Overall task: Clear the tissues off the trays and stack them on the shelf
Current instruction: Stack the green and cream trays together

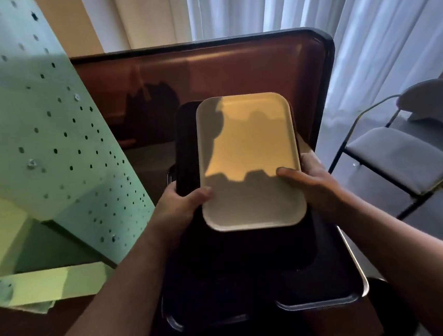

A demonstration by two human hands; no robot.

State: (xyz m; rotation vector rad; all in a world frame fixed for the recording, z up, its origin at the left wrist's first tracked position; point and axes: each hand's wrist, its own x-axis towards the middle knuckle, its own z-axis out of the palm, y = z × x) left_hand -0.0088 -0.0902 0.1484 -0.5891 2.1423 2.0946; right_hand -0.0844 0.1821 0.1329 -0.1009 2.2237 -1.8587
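Your left hand (177,208) and right hand (312,183) grip the cream tray (249,162) by its sides, thumbs on top; it lies atop the dark trays (252,273), long axis pointing away from you

Two hands: left hand (177,207), right hand (315,183). One cream tray (249,162). Dark trays (251,268) beneath, number unclear. One grey chair (403,155). One green pegboard panel (35,126).

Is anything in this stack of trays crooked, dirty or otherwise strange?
The beige tray on top sits shifted to the right, not square with the dark trays beneath. The left hand and right hand hold the stack by its sides. No tissues, spills or damage show on it.
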